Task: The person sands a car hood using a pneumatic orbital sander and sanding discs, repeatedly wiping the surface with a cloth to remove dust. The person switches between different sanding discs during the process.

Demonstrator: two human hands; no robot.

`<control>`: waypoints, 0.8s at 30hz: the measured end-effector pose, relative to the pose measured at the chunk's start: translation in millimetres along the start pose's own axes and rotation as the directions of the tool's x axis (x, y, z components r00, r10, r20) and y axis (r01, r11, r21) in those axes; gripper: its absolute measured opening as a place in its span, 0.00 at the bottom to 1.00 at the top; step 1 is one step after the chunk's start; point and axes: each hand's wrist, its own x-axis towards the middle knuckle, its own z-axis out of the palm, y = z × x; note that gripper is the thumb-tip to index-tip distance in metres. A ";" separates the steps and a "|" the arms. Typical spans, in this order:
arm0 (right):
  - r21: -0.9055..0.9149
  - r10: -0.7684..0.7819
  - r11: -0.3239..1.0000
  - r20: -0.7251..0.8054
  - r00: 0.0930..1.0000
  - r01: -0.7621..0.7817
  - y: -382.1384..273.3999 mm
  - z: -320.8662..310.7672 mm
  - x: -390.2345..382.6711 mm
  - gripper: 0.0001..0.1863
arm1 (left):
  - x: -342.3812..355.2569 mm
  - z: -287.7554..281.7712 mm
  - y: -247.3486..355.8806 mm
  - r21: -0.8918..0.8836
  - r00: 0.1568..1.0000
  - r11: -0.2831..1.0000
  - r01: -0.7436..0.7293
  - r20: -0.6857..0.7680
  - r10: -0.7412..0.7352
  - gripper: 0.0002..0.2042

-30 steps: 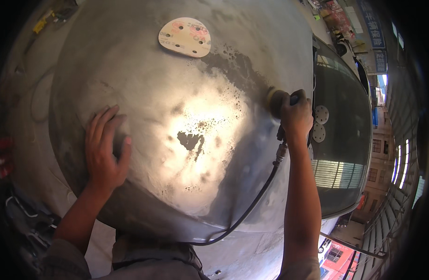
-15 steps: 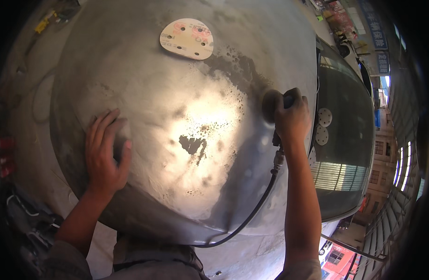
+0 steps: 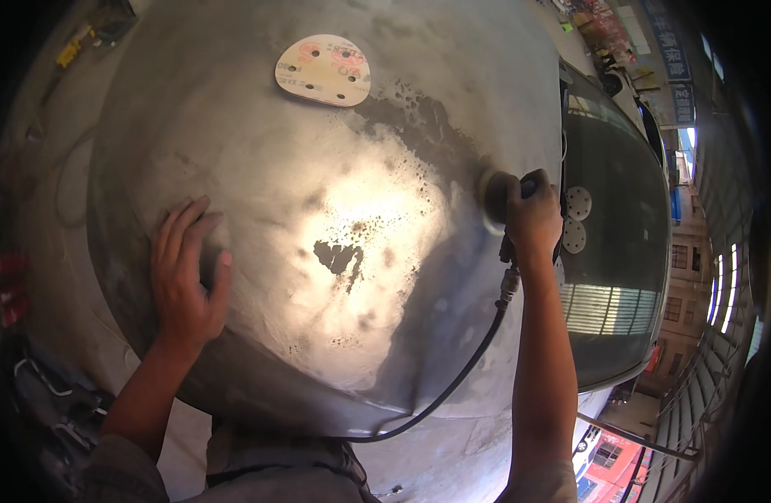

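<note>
A car hood [image 3: 234, 151] with patchy, sanded paint curves in front of me. My right hand [image 3: 536, 222] is wrapped round a round air sander [image 3: 493, 201], whose pad rests on the hood close to its windshield edge. From the sander's lower end a black hose [image 3: 461, 386] loops back toward my body. My left hand [image 3: 184, 272] lies open on the hood's left part, fingers stretched out and thumb apart. Beyond the bright, worn middle, a cream sanding disc [image 3: 322, 71] with several holes lies on the hood. A dark irregular patch [image 3: 337, 257] marks the middle.
To the right is the dark windshield [image 3: 616, 251], with two pale perforated discs [image 3: 576, 220] lying near its hood-side edge. A black metal-framed object [image 3: 54, 394] stands at lower left, beside red items [image 3: 10, 289]. Blue signs [image 3: 674, 63] hang at the far right.
The sander in my right hand has moved a little right and nearer me across the hood. My left hand stays in place. The whole view has shifted slightly.
</note>
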 end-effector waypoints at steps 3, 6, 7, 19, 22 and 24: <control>0.025 -0.047 0.999 0.025 0.999 0.046 -13.8 -6.4 -27.2 0.15 | -1.2 3.0 -1.4 0.015 1.000 1.000 0.013 0.000 -0.013 0.20; 0.059 -0.058 0.997 0.041 0.997 0.056 -29.3 -13.4 -42.9 0.15 | -3.5 -0.1 1.4 0.016 1.000 1.000 0.009 -0.011 -0.008 0.20; 0.038 -0.038 0.999 0.024 0.999 0.037 -24.0 -8.2 -28.3 0.15 | -1.9 -0.7 1.9 0.005 1.000 1.000 0.011 -0.021 -0.011 0.20; 0.069 -0.056 0.996 0.040 0.998 0.054 -14.5 -14.8 -55.5 0.15 | -2.6 3.2 -2.5 -0.005 0.999 1.000 0.001 -0.042 -0.001 0.20; 0.078 -0.077 0.995 0.111 0.991 0.069 9.8 -25.9 -83.7 0.15 | -0.3 1.4 -3.0 0.005 1.000 1.000 -0.003 -0.025 0.003 0.19; 0.087 -0.089 0.993 0.146 0.985 0.077 8.3 -30.8 -96.7 0.14 | -4.3 1.3 0.5 0.016 1.000 1.000 0.003 -0.028 -0.002 0.19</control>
